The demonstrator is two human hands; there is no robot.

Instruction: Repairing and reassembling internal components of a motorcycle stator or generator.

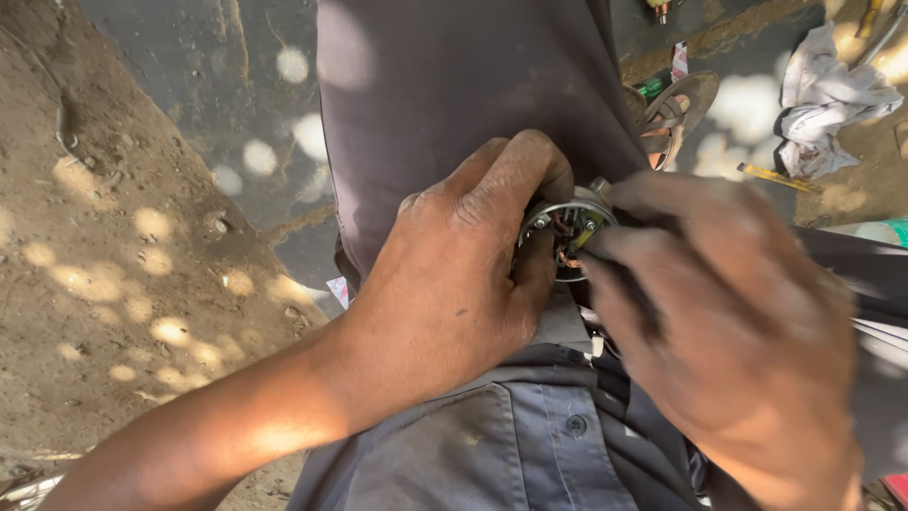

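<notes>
Metal, round and silvery, a small part (pixel 567 227) with copper wires showing inside sits above the person's lap, clamped in the left hand (pixel 454 274), whose grip is curled tight around its rim. The right hand (pixel 728 331), blurred, has its fingertips pressed together at the part's open face; whether they pinch a wire or a thin tool I cannot tell. Holding the part steady against the thigh looks wise here. Beyond lie a sandal (pixel 676 109), a white rag (pixel 828 95) and dappled dirt ground (pixel 113 237).
</notes>
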